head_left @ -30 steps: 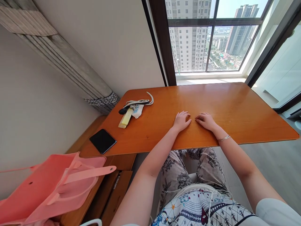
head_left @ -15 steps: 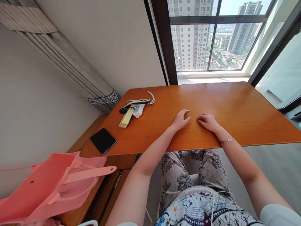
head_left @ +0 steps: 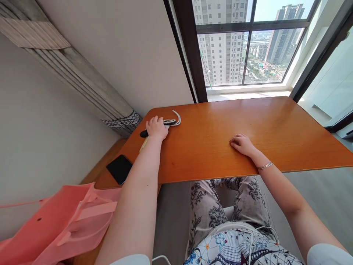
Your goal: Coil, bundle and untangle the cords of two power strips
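Note:
My left hand (head_left: 156, 129) is laid over a small pile at the far left of the table, fingers bent and slightly apart. Under and beside it show a looped white and black cable (head_left: 176, 120), a dark rounded end (head_left: 143, 133) and a sliver of a yellow strip (head_left: 143, 144); most of the pile is hidden by the hand. My right hand (head_left: 242, 144) rests on the orange-brown wooden table (head_left: 209, 147), fingers curled together with nothing visible in them.
A black phone or small tablet (head_left: 119, 169) lies near the table's left edge, partly behind my left forearm. An open pink bag (head_left: 68, 217) stands at the lower left. A curtain (head_left: 91, 86) hangs left, and a window (head_left: 245, 55) is beyond the table.
My left hand has moved left and away from me, from the middle of the table onto the pile with the cable. My right hand has stayed in place.

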`<action>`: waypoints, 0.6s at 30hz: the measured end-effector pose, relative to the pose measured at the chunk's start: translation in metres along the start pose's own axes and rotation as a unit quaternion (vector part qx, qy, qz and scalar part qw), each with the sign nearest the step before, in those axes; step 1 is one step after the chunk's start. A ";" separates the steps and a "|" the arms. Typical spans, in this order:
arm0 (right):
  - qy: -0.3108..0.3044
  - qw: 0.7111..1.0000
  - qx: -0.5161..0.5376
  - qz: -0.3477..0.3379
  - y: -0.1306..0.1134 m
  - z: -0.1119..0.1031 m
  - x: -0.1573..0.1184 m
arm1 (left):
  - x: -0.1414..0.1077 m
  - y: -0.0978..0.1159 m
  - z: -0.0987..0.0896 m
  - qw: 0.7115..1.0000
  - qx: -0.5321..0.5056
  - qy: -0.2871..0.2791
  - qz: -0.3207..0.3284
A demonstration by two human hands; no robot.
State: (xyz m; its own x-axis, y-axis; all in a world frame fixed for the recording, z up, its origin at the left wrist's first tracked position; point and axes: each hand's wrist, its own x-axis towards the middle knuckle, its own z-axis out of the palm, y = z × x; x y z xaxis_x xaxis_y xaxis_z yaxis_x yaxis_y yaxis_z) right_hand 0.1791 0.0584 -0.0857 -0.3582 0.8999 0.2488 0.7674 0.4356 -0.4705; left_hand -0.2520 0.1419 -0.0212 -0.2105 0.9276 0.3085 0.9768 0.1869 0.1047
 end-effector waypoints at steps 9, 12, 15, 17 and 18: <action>-0.004 1.000 0.005 0.009 -0.003 -0.002 -0.001 | 0.002 -0.016 -0.002 0.998 0.033 -0.054 -0.021; -0.005 1.000 0.001 0.014 -0.005 -0.003 -0.001 | 0.003 -0.016 -0.003 0.997 0.040 -0.059 -0.017; -0.005 1.000 -0.001 0.014 -0.006 -0.003 -0.001 | 0.006 -0.018 -0.002 0.997 0.041 -0.058 -0.015; -0.003 1.000 -0.001 0.013 -0.006 -0.003 -0.001 | 0.008 -0.019 0.000 0.998 0.046 -0.051 -0.011; -0.002 1.000 0.000 0.012 -0.005 -0.003 -0.001 | 0.009 -0.019 0.000 0.998 0.050 -0.048 -0.010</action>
State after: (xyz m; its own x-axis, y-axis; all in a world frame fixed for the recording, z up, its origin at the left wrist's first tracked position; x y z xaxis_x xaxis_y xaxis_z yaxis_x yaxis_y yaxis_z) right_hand 0.1769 0.0551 -0.0806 -0.3426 0.9098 0.2345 0.7759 0.4147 -0.4753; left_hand -0.2728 0.1471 -0.0206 -0.2299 0.9491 0.2153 0.9725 0.2326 0.0133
